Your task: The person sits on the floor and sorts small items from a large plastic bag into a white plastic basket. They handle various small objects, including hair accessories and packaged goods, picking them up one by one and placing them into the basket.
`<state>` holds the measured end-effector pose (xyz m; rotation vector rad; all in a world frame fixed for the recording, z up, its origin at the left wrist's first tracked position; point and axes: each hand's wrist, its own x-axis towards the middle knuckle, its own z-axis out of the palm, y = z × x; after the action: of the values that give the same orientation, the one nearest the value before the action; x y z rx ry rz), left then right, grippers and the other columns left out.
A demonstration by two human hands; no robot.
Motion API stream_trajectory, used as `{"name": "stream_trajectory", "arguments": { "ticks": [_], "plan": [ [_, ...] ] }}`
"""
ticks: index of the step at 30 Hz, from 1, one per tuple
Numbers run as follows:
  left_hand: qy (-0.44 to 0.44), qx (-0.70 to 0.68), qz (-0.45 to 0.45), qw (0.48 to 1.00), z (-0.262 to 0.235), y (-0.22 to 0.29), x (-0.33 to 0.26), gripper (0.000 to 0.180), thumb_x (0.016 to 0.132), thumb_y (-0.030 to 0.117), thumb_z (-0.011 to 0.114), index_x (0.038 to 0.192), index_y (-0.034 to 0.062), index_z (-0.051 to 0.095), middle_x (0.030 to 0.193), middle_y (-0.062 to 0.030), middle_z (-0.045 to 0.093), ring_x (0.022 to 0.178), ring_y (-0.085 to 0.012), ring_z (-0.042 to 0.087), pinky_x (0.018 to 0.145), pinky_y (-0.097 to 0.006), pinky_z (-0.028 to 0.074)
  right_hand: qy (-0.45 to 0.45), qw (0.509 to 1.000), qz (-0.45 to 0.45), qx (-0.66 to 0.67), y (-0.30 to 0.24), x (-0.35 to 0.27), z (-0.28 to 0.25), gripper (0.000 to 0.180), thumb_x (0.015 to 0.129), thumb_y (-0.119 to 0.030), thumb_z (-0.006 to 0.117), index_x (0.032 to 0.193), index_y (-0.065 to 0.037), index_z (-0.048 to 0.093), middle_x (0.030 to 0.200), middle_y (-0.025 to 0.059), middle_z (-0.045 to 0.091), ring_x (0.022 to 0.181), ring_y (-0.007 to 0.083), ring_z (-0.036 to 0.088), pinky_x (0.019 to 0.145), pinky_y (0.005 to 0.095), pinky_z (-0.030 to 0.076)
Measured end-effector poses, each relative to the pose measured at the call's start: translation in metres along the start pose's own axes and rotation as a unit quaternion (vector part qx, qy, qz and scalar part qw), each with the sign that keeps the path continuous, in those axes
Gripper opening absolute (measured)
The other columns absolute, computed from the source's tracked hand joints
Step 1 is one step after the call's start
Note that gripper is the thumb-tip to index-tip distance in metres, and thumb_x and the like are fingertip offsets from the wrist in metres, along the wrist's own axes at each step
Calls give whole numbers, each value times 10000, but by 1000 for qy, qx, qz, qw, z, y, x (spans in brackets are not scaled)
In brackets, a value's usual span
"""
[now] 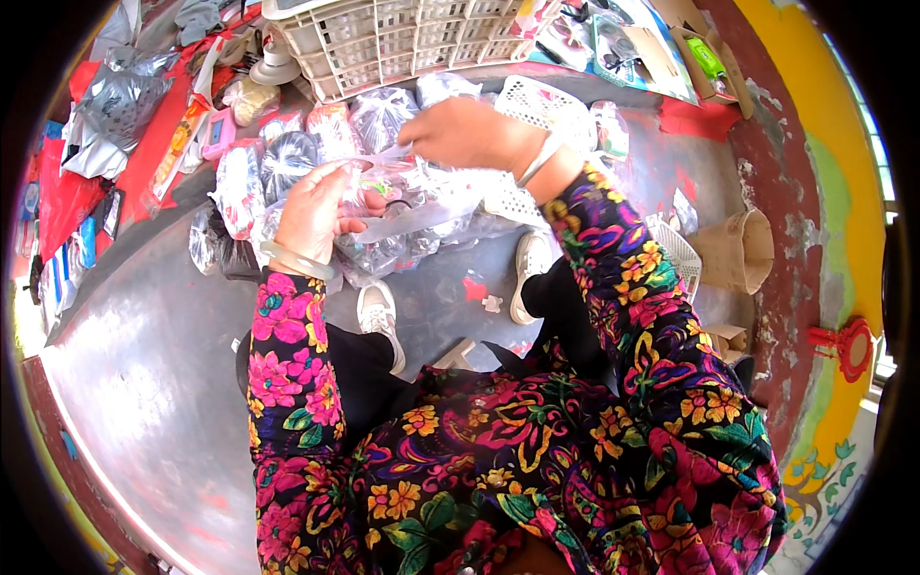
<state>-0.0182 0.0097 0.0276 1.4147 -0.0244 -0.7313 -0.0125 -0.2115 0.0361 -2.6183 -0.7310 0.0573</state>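
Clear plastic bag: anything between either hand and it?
Nothing visible. The left hand grips the clear plastic bag directly, and the right hand pinches its top edge from above.

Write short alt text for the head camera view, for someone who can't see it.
Seen from above, a person in floral sleeves holds a clear plastic bag with the left hand and right hand. Below lie more bagged goods on a grey floor, and a white plastic crate.
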Motion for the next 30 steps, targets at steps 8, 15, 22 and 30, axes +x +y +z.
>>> {"name": "stream_trajectory", "arguments": {
  "ticks": [8,15,22,30],
  "plan": [
    [-22,-11,-7,1000,5,2,4,341,909,269,396,1108,16,508,756,-106,611,665,-137,601,496,-183,439,89,917,358,151,126,-72,-41,232,813,-254,522,847,-52,631,745,16,634,700,95,615,520,224,474],
    [-30,-7,-12,999,8,1,9,336,909,272,401,1101,18,510,754,-97,604,667,-134,592,508,-182,434,-150,824,546,23,219,-135,74,342,724,-317,602,792,18,613,713,127,595,642,236,593,607,325,470],
    [-23,-7,-21,1000,12,8,6,336,910,270,403,1102,13,507,751,-93,596,668,-132,584,517,-186,428,-40,739,670,55,216,-143,133,508,724,-416,553,1011,0,602,1059,197,572,1021,300,539,862,349,413],
    [-18,-10,-27,999,14,7,10,340,906,268,414,1101,6,506,748,-94,595,667,-132,587,516,-185,435,66,652,753,59,230,-139,162,530,680,-467,615,919,5,630,984,153,616,929,267,591,815,339,450]
  ]
}}
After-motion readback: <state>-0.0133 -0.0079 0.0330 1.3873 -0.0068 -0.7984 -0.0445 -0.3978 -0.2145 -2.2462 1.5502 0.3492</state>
